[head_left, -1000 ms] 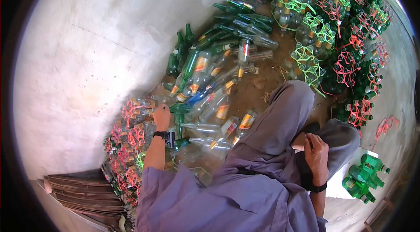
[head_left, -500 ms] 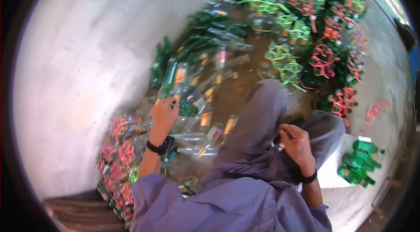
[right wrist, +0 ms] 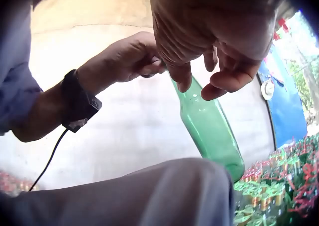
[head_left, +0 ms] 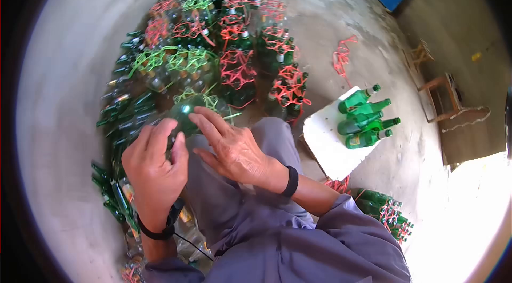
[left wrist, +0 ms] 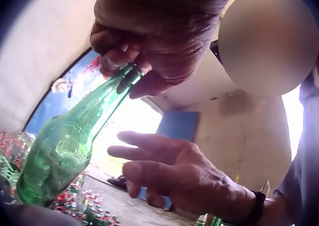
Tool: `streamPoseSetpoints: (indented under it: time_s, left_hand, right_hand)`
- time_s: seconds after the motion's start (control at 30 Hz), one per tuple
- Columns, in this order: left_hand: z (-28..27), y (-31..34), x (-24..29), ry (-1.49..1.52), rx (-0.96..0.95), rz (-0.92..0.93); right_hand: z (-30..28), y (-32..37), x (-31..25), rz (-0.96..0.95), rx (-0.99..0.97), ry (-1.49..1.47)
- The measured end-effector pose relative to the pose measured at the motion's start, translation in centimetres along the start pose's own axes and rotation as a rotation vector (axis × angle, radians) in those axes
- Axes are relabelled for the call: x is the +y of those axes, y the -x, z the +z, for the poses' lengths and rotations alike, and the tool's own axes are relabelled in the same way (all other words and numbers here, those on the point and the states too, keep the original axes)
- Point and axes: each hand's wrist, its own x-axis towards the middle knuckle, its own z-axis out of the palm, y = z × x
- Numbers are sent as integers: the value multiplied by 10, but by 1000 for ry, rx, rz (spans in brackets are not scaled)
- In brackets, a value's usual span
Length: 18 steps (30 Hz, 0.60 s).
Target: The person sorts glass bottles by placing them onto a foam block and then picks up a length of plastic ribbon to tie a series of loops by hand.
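Observation:
A green glass bottle [left wrist: 62, 148] hangs at a slant with its base away from me. My left hand [head_left: 156, 163] grips it by the mouth end of its neck, clearest in the left wrist view. Beside the bottle is my right hand [head_left: 234, 149], its fingers loosely spread and apart from the glass in the left wrist view. Both hands are over my knees. On a white slab [head_left: 322, 136] at my right lie several green bottles [head_left: 365, 112] side by side.
Bottle bundles tied with pink and green straps [head_left: 237, 67] stand ahead. Loose bottles [head_left: 120, 192] lie along the left wall. A red strap [head_left: 344, 59] lies on the floor; tied green bottles [head_left: 378, 205] are at lower right, near a wooden frame [head_left: 442, 99].
The left hand has lifted a green bottle from the pile and brought it over the lap. My right hand has moved up beside it, and the head view has turned right.

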Motion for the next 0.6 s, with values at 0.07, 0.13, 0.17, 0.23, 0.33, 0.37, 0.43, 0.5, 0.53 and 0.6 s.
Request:
streamPoseSetpoints:
  time_s: [0.07, 0.13, 0.17, 0.23, 0.33, 0.37, 0.43, 0.5, 0.53, 0.6]
  left_hand:
    - [16, -22, 18, 65, 24, 115]
    - [32, -37, 36, 114, 7, 177]
    - [39, -43, 45, 149, -8, 227]
    - [56, -48, 56, 197, -35, 286]
    - [74, -40, 59, 386, -100, 268]
    - [76, -33, 55, 391, -104, 267]
    - [74, -15, 36, 349, -169, 171]
    - [76, 9, 12, 319, -197, 65]
    - [77, 22, 0, 288, -222, -39]
    - [79, 44, -19, 223, -230, -46]
  right_hand:
    - [-14, -4, 3, -11, 103, 53]
    - [-26, -4, 15, 4, 238, 117]
    - [-33, -1, 22, 30, 288, 143]
    - [-48, 8, 38, -28, 334, 212]
    - [-70, 28, 65, 174, 398, 238]
    - [-74, 36, 81, 302, 435, 254]
    - [-92, 52, 116, 345, 543, 319]
    - [-112, 73, 146, 650, 517, 315]
    - [-120, 85, 164, 690, 523, 369]
    - [-133, 110, 205, 728, 529, 512]
